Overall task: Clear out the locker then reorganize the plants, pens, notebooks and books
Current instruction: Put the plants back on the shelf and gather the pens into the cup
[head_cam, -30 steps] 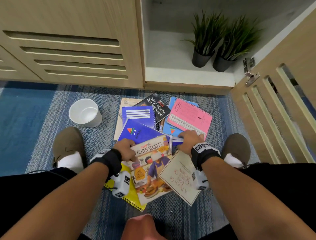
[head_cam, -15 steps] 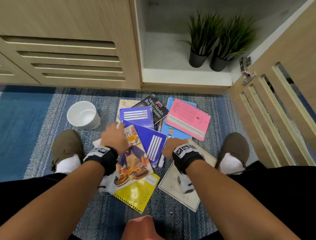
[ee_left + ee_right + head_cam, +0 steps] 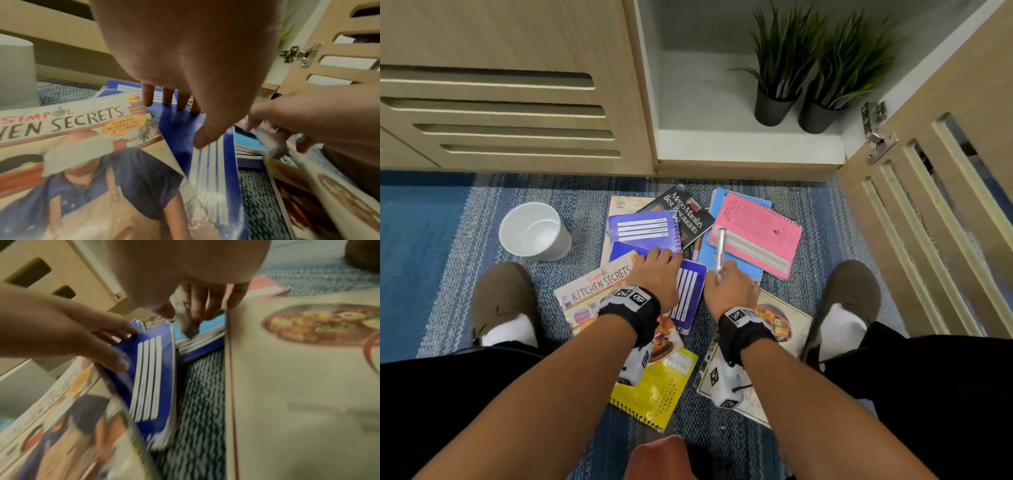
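a person is crouching over a heap of books and notebooks on a rug, sorting pens out of it in front of an open locker.

the right hand (image 3: 729,291) is pinching a silvery pen (image 3: 721,253) between thumb and fingers, its barrel pointing away over the pink notebook (image 3: 756,233). the left hand (image 3: 659,274) is lying flat with straight fingers on the blue notebook (image 3: 690,291), just beside the right hand, pinning it against the kitchen secrets book (image 3: 599,284). to do this well, it is probably best to be lifting the pen straight up while holding the pile still, then dropping it in the white cup (image 3: 534,231), which is standing well to the left. two potted plants (image 3: 811,68) are sitting inside the locker (image 3: 750,147).
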A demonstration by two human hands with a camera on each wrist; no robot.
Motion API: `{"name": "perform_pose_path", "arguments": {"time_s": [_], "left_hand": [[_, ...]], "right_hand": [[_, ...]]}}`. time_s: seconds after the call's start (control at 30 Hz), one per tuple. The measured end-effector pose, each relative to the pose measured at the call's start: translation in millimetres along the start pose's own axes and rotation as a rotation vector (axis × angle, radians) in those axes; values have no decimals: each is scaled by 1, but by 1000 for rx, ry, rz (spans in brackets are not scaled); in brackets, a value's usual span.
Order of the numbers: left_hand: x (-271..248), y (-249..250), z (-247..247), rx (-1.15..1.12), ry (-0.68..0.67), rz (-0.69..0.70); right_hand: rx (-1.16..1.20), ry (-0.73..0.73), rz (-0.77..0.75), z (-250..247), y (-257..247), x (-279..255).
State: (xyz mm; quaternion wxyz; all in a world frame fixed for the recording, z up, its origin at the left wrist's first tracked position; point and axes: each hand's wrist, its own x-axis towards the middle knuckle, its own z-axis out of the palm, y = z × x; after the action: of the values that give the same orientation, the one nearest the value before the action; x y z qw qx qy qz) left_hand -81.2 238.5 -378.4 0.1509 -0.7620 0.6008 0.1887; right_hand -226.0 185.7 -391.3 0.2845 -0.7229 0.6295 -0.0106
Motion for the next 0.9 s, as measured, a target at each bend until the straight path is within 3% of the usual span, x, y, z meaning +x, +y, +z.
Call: {"name": "perform_pose_path", "arguments": {"time_s": [0.1,0.17,0.3,0.4,0.5,0.6,0.7,0.83,0.9], "left_hand": [[0,3,-7,48,111,-7],[0,7,-10,88,73,-41],[4,12,-12,169,-68,-137],[10,15,-15,177,16,-88],[17,21,-10,81,124,71],[22,26,-2,71,92,76],[24,29,1,147,88,85],[25,31,-1,228,97,129],[25,29,1,243,65,158]], "right_hand": [[162,150,-78,-15,3,14],[319,189,-112,-24,4,25],[566,189,-110,-34,0,42],[725,136,-97,-37,-4,50],[515,260,-257,-36,-3,53],[126,312,-288,-36,-4,51],[-93,137,-342,-32,-3,53],[-180,-181,-621,-27,-3,58],[-290,-293,-603,-26,-5,60]]}}
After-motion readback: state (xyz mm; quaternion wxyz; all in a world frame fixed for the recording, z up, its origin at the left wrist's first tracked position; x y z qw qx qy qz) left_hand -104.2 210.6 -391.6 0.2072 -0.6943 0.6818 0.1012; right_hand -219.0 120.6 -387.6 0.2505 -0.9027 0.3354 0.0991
